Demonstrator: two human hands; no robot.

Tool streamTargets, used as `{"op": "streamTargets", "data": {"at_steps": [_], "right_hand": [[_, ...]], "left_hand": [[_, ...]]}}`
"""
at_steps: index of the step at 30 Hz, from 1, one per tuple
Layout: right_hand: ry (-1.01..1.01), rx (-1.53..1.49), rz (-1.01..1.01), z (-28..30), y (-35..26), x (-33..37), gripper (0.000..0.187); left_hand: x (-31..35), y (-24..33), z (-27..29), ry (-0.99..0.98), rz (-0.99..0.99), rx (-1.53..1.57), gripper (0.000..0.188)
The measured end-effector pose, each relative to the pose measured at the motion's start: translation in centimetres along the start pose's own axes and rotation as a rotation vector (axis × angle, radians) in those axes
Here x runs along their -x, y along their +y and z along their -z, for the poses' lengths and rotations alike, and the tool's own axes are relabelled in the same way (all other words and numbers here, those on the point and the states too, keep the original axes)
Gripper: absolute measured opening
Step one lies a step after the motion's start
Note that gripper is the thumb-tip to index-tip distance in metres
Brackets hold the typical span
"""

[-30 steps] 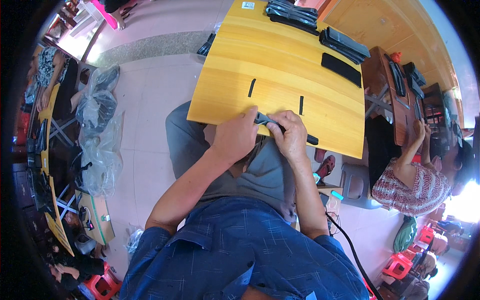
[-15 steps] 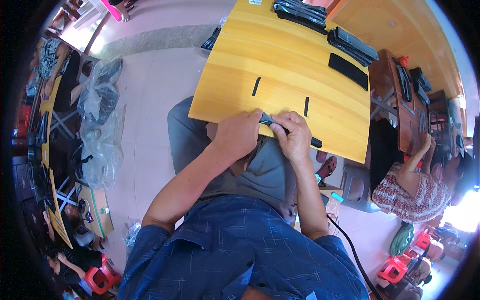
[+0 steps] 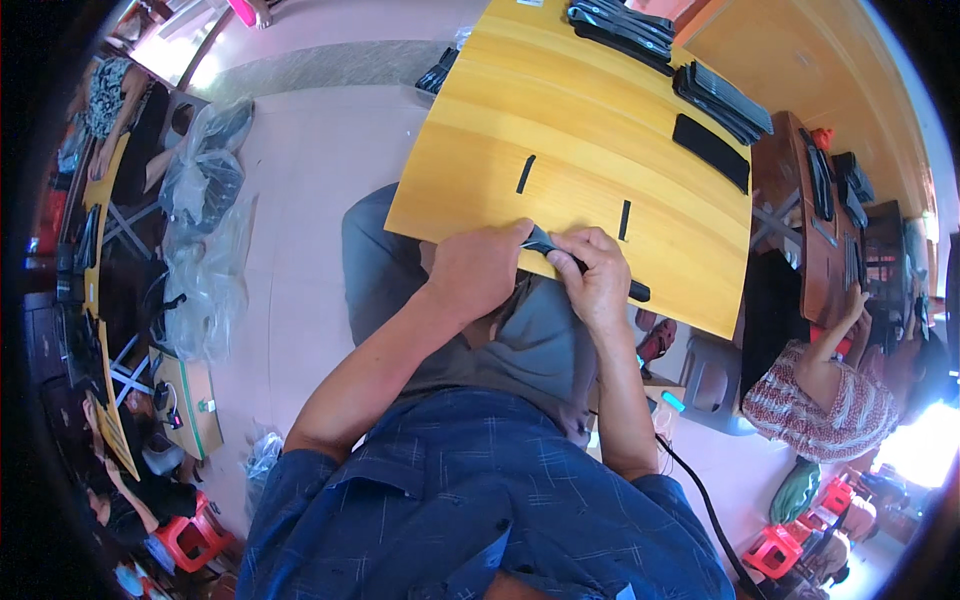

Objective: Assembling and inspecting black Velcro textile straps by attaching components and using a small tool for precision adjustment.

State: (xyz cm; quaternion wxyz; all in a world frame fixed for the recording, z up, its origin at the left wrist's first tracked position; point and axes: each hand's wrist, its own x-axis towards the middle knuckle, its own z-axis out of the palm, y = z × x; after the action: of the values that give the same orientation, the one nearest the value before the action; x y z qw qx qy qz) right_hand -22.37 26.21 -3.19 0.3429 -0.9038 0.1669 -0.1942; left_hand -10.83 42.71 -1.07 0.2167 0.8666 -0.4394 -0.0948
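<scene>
At the near edge of the yellow wooden table (image 3: pixel 460 190), a dark fabric strip (image 3: pixel 540 241) with a grey, shiny face runs between my two hands. My left hand (image 3: pixel 475 268) is closed on its left part, fingertips pressed near the table edge. Thumb and fingers of my right hand (image 3: pixel 600 278) pinch it a short way to the right. The strip's black end (image 3: pixel 640 291) shows past the right hand. Much of the strip is hidden under my fingers. Beyond the hands, two short black bars, a left bar (image 3: pixel 526 174) and a right bar (image 3: pixel 625 220), lie flat on the tabletop.
Dark folded strips form a far stack (image 3: pixel 622 38) and a right stack (image 3: pixel 722 102); a flat black piece (image 3: pixel 710 152) lies nearer. Clear plastic bags (image 3: pixel 205 290) are on the floor at left. A grey stool (image 3: pixel 712 385) stands at right, near a seated person (image 3: pixel 825 400).
The view has shifted a little, so the table sits slightly further right and lower. Both hands keep their hold on the strip, with little visible movement.
</scene>
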Motion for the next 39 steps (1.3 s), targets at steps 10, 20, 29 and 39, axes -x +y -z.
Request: {"op": "streamTargets", "data": {"at_steps": [10, 20, 29, 39], "right_hand": [[-0.074, -0.039, -0.016, 0.2, 0.2, -0.7, 0.019], [-0.144, -0.099, 0.021, 0.5, 0.8, -1.4, 0.018], [-0.214, -0.151, -0.043, 1.0, 0.8, -1.9, 0.015], [-0.258, -0.098, 0.031, 1.5, 0.5, -2.6, 0.015]], "left_hand": [[-0.2, -0.2, 1.1, -0.067, -0.013, -0.067, 0.038], [-1.0, -1.0, 1.5, -0.123, -0.018, -0.106, 0.037], [-2.1, -3.0, 1.3, -0.06, -0.076, -0.03, 0.029], [-3.3, -4.7, 1.7, -0.213, 0.007, 0.216, 0.034]]}}
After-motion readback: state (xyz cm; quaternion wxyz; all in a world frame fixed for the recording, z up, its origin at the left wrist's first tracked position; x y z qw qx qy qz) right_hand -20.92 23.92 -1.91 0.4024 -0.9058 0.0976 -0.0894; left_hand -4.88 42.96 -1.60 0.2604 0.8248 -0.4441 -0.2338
